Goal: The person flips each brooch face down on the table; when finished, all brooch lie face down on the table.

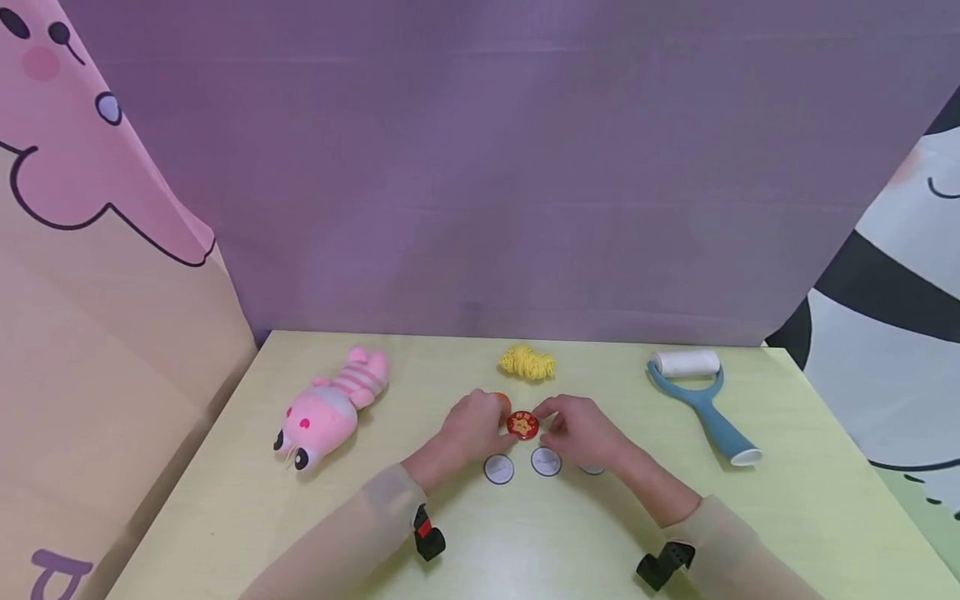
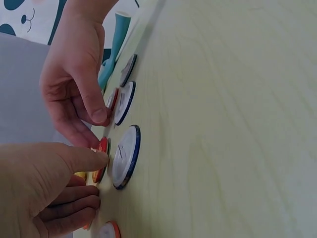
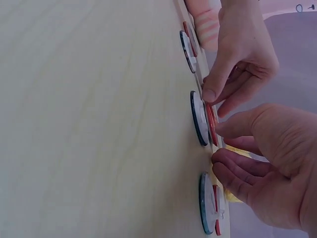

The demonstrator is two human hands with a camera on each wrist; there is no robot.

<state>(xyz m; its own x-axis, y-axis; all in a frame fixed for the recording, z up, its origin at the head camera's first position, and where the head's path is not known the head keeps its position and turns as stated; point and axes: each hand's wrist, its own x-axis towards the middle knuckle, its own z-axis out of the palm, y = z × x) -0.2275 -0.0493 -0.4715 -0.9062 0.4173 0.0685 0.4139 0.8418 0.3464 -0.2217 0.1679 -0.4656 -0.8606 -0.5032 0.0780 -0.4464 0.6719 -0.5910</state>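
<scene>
In the head view a red round badge [image 1: 522, 425] with a gold star-like design lies between the two hands. My left hand [image 1: 476, 427] pinches its left edge, the thumb showing against the badge in the left wrist view. From the other side my right hand [image 1: 581, 429] grips the right edge with thumb and fingers. Just in front of the hands are white-faced round badges, one at left [image 1: 498, 469], one in the middle [image 1: 546, 462], and one at right [image 1: 592, 470] half covered by the right hand. An orange badge [image 1: 503, 401] peeks out behind the left hand.
Toward the back left lies a pink plush toy [image 1: 330, 412]. A bundle of yellow string [image 1: 527, 362] sits beyond the hands, and a lint roller [image 1: 716, 421] with a blue handle rests at the right. A purple backdrop [image 1: 480, 208] rises behind the table's back edge.
</scene>
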